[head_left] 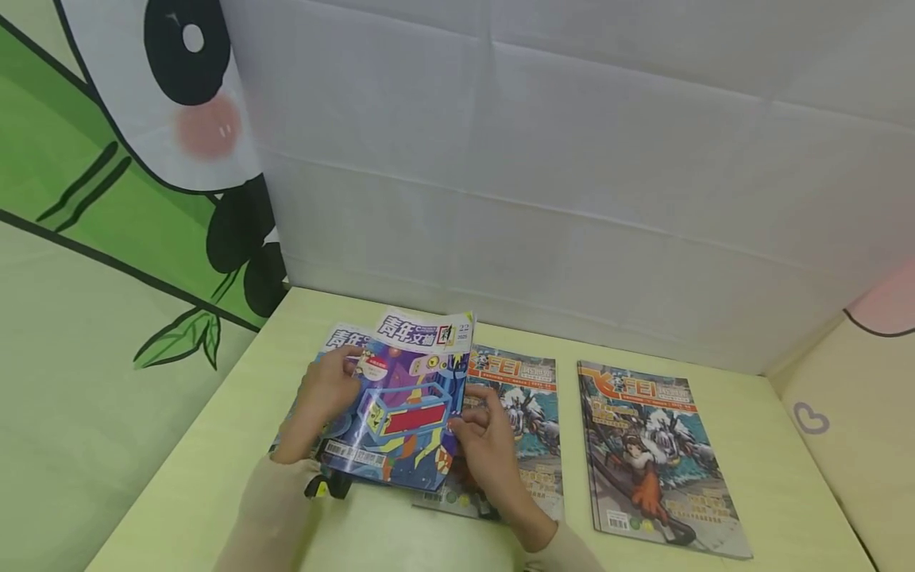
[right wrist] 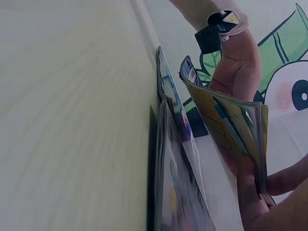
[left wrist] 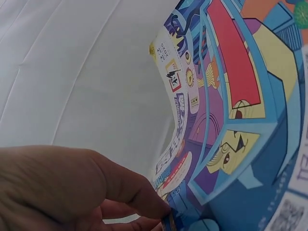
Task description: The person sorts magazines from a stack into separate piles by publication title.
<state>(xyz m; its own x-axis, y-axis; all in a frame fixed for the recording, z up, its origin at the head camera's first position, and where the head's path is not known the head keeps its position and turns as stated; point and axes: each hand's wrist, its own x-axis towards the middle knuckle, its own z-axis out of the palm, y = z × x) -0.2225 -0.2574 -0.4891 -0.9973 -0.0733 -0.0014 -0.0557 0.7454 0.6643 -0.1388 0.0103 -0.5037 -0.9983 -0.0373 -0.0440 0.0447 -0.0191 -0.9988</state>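
A purple and blue magazine [head_left: 407,405] is held raised over the table between both hands, its pages bowed in the right wrist view. My left hand [head_left: 329,393] pinches its left edge; thumb and fingers meet at that edge in the left wrist view. On the opposite edge, my right hand [head_left: 489,437] grips it, thumb on one face and fingers on the other [right wrist: 269,202]. Partly covered by the held one, a second magazine [head_left: 345,335] with the same title lies at the left. A comic-style FEI magazine [head_left: 532,421] lies under my right hand, its left part hidden.
Another FEI magazine [head_left: 658,461] lies farther right on the pale yellow table [head_left: 572,548]. A white cloth wall [head_left: 557,199] rises behind the table's back edge. At the left stands a panel [head_left: 107,318] with a cartoon panda and bamboo print.
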